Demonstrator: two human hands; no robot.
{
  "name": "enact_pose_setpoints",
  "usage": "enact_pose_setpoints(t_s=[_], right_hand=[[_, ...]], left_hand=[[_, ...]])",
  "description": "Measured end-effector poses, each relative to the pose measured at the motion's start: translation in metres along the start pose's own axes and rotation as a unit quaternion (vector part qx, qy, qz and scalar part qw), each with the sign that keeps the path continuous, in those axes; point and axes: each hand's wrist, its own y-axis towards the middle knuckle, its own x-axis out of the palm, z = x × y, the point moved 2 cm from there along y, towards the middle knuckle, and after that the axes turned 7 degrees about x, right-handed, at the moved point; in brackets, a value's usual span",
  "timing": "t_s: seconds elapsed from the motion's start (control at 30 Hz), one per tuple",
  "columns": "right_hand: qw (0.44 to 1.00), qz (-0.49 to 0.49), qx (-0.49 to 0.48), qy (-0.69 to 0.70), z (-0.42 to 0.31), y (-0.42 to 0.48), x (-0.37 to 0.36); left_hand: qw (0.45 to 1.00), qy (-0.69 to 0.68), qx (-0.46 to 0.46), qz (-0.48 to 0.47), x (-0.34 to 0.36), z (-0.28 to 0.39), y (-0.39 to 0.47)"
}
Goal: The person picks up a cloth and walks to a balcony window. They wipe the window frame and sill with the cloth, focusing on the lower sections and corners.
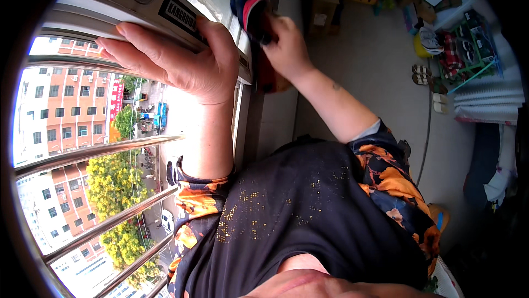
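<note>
On the left, my left hand [177, 58] is against a metal window frame [124, 9] that bears labels. Its thumb lies over the frame's labelled face, and the fingers stretch along the lower edge by the outer bars. My right hand [285, 42] is raised beside the window and grips what looks like a dark shoe [254, 15] with a red edge. That thing is slightly blurred, and my fingers hide part of it. Just below the right hand, a dark red object [272, 75] sits by the sill, partly hidden by the hand and forearm.
Metal bars [99, 153] cross the window opening, with a street, trees and buildings far below. To the right, sandals [420, 75], white slippers [440, 103] and a green rack [465, 50] with shoes stand on the floor. Cardboard boxes [324, 15] sit at the far end.
</note>
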Motion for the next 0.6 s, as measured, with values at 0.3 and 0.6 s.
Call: enact_pose_setpoints(t_s=[0.3,0.6], right_hand=[[0.997,-0.032,0.031,-0.056,-0.017,-0.008,0.0],[0.995,-0.005,0.06,-0.079,0.021,0.017,0.003]], left_hand=[[1.0,-0.011,0.02,0.006,-0.005,-0.005,0.005],[1.0,0.014,-0.01,-0.007,-0.001,0.004,0.003]])
